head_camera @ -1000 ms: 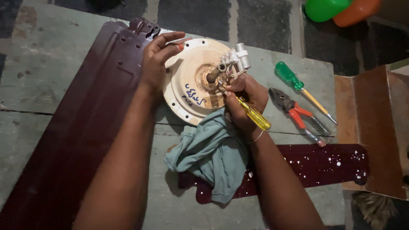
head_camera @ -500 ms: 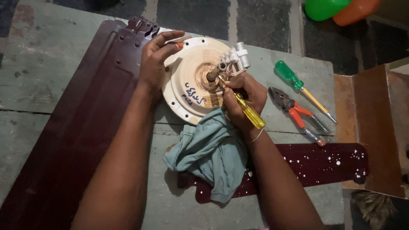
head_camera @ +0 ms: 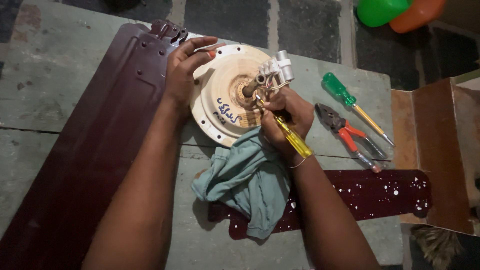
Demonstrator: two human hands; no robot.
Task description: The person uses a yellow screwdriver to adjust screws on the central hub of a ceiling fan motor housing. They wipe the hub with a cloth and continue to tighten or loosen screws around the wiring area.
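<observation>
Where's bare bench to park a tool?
Free: the bench left of the long maroon blade, and its near edge under the cloth. Crowded: around the motor housing, both hands, and the pliers and green screwdriver.

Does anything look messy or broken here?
Yes. The dark red fan blade under the right hand's arm is speckled with white spots, like splashed paint. A crumpled green cloth lies over its end. Nothing looks broken.
</observation>
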